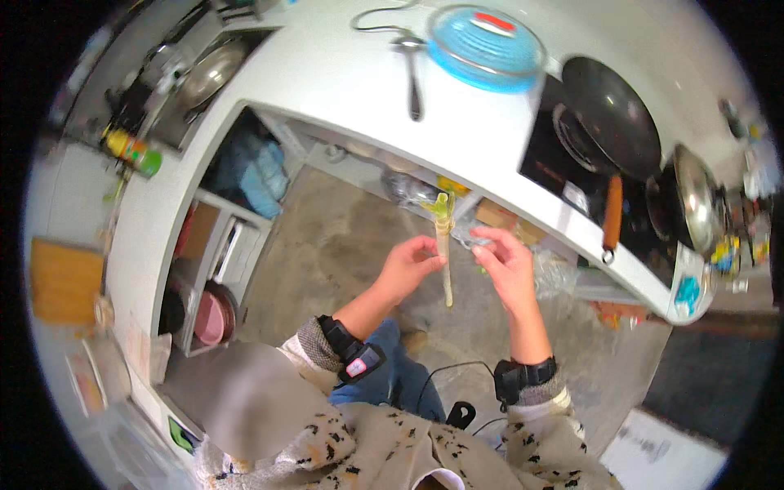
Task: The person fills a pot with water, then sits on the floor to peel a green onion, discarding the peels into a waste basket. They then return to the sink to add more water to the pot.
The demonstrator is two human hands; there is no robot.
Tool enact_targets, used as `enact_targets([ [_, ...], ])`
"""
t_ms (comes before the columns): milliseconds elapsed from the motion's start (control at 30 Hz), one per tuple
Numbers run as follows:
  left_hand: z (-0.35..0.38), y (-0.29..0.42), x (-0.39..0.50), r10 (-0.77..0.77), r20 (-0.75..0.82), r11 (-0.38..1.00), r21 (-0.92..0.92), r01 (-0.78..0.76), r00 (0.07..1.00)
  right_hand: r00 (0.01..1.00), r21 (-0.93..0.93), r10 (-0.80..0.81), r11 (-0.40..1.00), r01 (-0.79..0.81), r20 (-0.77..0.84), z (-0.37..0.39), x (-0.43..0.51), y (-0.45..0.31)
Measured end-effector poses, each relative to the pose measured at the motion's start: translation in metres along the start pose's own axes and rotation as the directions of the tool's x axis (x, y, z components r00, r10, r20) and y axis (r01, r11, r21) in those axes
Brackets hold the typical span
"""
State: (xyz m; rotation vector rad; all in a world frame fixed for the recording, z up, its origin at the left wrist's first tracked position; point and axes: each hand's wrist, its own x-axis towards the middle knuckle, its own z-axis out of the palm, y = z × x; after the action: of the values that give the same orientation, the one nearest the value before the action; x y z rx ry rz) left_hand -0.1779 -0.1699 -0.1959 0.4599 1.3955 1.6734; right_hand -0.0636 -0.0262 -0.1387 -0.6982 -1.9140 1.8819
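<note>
Between the thumb and fingers of my left hand is a long, pale vegetable stalk with a trimmed green top. It is held upright in the picture, its thin lower end hanging free over the floor. A tan band or layer wraps the stalk just below the green part. To the right of it, my right hand pinches a small scrap of clear plastic film at its fingertips. The film reaches close to the stalk; whether they touch, I cannot tell.
A white counter curves ahead and left, with a blue lidded pot and a black-handled utensil. At right, a black wok and a steel-lidded pan sit by the stove. Open shelves below hold a pink basin.
</note>
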Motion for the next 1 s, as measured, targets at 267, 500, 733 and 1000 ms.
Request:
enact_targets([
  [267,-0.108,0.028,-0.097,0.16,-0.34,0.982,-0.038,-0.183,0.927,0.847,0.13,0.001,0.988,-0.082,0.531,0.196,0.031,-0.071],
  [500,-0.129,0.016,-0.215,0.26,-0.638,0.962,0.104,-0.253,0.725,0.531,0.034,0.024,0.994,-0.1,0.847,0.285,-0.044,-0.083],
  [733,-0.08,-0.011,-0.333,0.231,-0.865,0.927,0.058,-0.37,0.445,0.229,0.03,0.001,0.991,-0.13,0.973,0.307,-0.156,-0.078],
  [1000,-0.016,-0.022,-0.472,0.234,-0.966,0.814,0.135,-0.565,0.107,0.054,0.081,-0.089,0.986,0.146,0.995,0.332,-0.275,-0.053],
])
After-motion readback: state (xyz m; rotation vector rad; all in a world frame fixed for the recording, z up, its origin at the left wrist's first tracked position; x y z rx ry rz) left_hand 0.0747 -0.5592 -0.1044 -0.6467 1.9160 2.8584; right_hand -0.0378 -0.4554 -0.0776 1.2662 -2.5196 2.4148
